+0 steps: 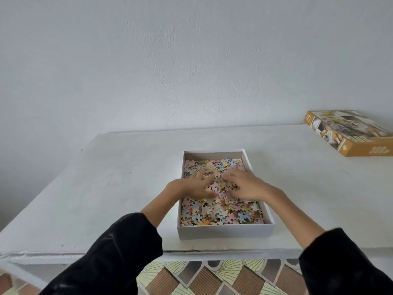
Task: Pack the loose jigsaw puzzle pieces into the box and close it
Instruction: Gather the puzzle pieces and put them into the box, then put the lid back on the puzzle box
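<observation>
The box lid (350, 133) is cut by the right picture edge, and its printed words are too blurred to read. The left hand (191, 186) and right hand (244, 185) cover the puzzle pieces (221, 213) beneath; fingertips there are blurred.

A single wide-angle head view looks forward and down from the person's standing position, close over the white painted tabletop (106, 177), facing the plain white wall (191, 60).

Pastel pieces (221, 211) fill a white box (225, 232); orange lid (348, 133), black sleeves (119, 252), fan-patterned floor (212, 277).
</observation>
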